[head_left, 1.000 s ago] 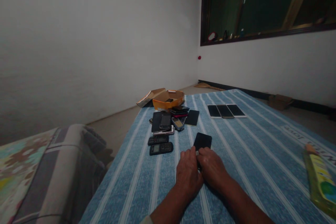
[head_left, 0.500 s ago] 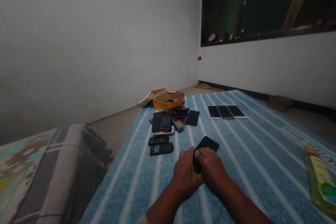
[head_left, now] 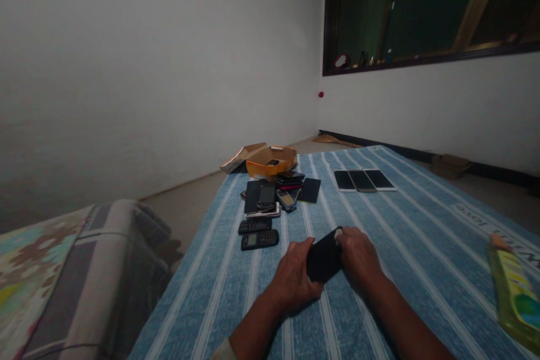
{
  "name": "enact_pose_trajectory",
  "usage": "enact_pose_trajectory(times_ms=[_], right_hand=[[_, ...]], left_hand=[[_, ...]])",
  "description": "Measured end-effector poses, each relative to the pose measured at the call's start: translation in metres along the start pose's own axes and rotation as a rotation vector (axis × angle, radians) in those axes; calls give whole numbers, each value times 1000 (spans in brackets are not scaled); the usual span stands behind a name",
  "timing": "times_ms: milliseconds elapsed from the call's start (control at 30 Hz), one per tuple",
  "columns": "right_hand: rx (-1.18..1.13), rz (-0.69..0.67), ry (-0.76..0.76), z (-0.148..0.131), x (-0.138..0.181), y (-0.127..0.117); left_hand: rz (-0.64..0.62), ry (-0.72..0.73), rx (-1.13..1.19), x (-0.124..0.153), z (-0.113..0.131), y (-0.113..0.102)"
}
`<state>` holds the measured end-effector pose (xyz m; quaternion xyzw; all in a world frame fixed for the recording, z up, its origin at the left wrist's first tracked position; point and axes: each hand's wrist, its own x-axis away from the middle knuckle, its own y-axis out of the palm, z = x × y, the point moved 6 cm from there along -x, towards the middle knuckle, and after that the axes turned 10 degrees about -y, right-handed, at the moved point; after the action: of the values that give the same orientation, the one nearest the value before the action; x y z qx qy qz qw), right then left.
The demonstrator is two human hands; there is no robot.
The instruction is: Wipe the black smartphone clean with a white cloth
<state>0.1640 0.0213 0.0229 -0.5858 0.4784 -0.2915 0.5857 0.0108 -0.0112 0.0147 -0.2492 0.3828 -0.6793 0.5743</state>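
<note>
A dark smartphone (head_left: 324,257) is held tilted just above the striped blue cloth. My left hand (head_left: 296,273) grips its left edge, thumb below and fingers along the upper side. At the phone's upper right corner, my right hand (head_left: 358,250) is closed with a small whitish wad (head_left: 338,233) pinched at the fingertips; what it is made of is too small to tell. Left of my hands, two black keypad phones (head_left: 260,239) lie one behind the other. Behind them sits a jumble of several phones (head_left: 266,196), some stacked.
An open orange cardboard box (head_left: 270,169) stands beyond the pile. Three smartphones (head_left: 361,180) lie side by side at the far right. A yellow-green bottle (head_left: 514,292) rests near the right edge. A covered piece of furniture (head_left: 105,247) stands on the left.
My right hand has moved from the phone's left side to its upper right corner, carrying the whitish wad. The phone is tilted differently, and more of its dark surface shows.
</note>
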Motion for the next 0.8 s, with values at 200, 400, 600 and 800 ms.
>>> enact_pose_trajectory(times_ms=[200,400,600,800], right_hand=[[-92,37,-103,-27,2,7],[-192,62,-271,-58,4,14],[-95,56,-126,-27,-2,8],[7,3,47,0,1,-3]], left_hand=[[-7,51,32,2,0,-1],[-6,71,71,1,0,-3],[-19,68,44,0,-2,-1],[-47,53,26,2,-1,-1]])
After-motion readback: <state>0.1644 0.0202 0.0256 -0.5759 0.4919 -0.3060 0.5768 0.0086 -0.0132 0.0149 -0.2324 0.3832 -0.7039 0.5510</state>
